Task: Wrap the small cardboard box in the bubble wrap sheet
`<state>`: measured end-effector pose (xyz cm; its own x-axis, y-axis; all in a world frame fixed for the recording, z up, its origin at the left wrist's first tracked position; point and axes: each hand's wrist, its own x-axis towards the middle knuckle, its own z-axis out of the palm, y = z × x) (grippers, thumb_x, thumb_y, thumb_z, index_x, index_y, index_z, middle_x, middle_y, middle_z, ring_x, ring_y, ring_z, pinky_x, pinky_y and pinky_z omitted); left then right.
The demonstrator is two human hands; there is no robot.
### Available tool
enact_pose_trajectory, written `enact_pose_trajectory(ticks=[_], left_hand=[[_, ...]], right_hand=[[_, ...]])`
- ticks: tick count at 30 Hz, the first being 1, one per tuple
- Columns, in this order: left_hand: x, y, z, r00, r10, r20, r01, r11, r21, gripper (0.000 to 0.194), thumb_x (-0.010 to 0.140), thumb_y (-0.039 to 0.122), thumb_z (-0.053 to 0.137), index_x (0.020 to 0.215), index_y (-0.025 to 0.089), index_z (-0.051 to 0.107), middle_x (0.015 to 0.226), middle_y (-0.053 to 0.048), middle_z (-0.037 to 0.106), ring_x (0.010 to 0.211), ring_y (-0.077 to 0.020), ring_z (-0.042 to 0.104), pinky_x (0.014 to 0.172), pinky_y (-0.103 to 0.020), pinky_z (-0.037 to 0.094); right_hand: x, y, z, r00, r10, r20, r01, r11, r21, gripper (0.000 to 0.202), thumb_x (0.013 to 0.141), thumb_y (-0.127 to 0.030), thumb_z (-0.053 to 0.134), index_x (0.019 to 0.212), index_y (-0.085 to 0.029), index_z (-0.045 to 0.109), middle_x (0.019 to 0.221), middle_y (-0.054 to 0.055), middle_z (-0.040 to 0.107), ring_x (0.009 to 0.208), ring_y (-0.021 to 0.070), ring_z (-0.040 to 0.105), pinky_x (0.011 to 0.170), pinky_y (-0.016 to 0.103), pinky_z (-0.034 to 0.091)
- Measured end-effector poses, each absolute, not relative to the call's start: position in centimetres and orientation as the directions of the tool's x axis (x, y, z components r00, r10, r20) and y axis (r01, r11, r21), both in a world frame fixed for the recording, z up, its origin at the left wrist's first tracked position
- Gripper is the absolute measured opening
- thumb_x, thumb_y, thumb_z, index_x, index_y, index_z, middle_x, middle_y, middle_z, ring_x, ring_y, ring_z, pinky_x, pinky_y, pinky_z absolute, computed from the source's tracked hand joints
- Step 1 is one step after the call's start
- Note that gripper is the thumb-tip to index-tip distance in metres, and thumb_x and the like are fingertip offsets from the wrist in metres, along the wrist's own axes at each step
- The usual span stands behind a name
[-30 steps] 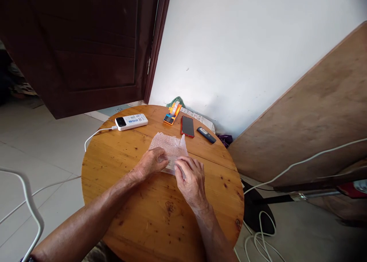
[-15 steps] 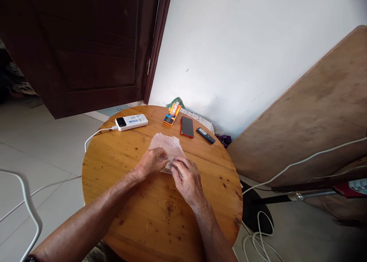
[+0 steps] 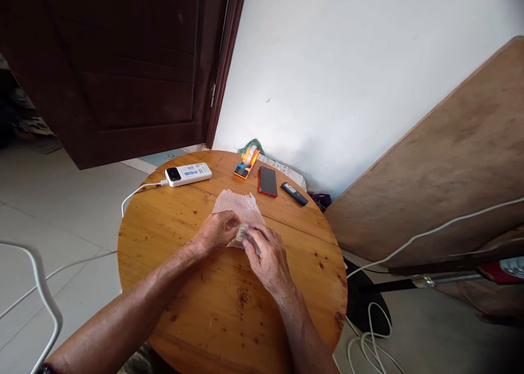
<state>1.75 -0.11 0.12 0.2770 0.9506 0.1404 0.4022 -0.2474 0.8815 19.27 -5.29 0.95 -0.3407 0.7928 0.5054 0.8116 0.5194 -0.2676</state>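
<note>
Both of your hands close on the sheet of bubble wrap (image 3: 239, 209) near the middle of the round wooden surface (image 3: 229, 303): your left hand (image 3: 215, 233) has its fingers curled over the sheet's near left edge, and your right hand (image 3: 268, 258) pinches the near right part, fingertips meeting the left hand's over a small folded bundle. What lies inside the fold you cannot tell, as your fingers cover it. The far half of the wrap lies flat on the surface, spread toward the far edge. Beyond it, along the far edge, sit a white power bank (image 3: 188, 174) with a white cable (image 3: 137, 192) running off the left edge, an orange and blue tape dispenser (image 3: 246, 164), a dark phone in a red case (image 3: 267, 180), and a small dark handset (image 3: 294, 193) just beside it to the right. None of these touch the wrap. A large wooden board (image 3: 442, 161) leans against the wall to the right of the surface.
</note>
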Motion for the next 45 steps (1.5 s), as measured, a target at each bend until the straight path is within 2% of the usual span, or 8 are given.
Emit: enact_pose_trajectory(ticks=[11, 18, 45], left_hand=[[1.84, -0.32, 0.95, 0.249, 0.960, 0.128, 0.483, -0.238, 0.843, 0.016, 0.075, 0.008, 0.058, 0.082, 0.014, 0.071, 0.079, -0.001, 0.073, 0.067, -0.0103, 0.061, 0.063, -0.018, 0.045], [1.82, -0.37, 0.82, 0.260, 0.956, 0.133, 0.460, -0.244, 0.854, 0.017, 0.077, 0.009, 0.056, 0.082, 0.014, 0.070, 0.078, -0.001, 0.073, 0.067, -0.0102, 0.059, 0.063, -0.018, 0.044], [1.06, -0.04, 0.36, 0.194, 0.970, 0.148, 0.556, -0.233, 0.798, 0.014, 0.078, 0.018, 0.055, 0.078, 0.019, 0.069, 0.071, 0.001, 0.068, 0.065, -0.0129, 0.058, 0.064, -0.021, 0.043]], right_hand=[[19.09, -5.25, 1.10, -0.334, 0.817, 0.469, 0.804, 0.507, -0.310, 0.018, 0.090, -0.019, 0.053, 0.105, -0.021, 0.063, 0.112, 0.010, 0.066, 0.103, 0.0273, 0.061, 0.088, 0.044, 0.049], [19.02, -5.22, 1.03, -0.307, 0.837, 0.453, 0.775, 0.496, -0.392, 0.017, 0.091, -0.019, 0.052, 0.104, -0.022, 0.061, 0.112, 0.010, 0.065, 0.105, 0.0255, 0.061, 0.092, 0.042, 0.051], [19.00, -5.30, 1.15, -0.309, 0.833, 0.459, 0.785, 0.495, -0.371, 0.015, 0.090, -0.020, 0.052, 0.102, -0.022, 0.061, 0.109, 0.009, 0.065, 0.103, 0.0252, 0.061, 0.090, 0.041, 0.051]])
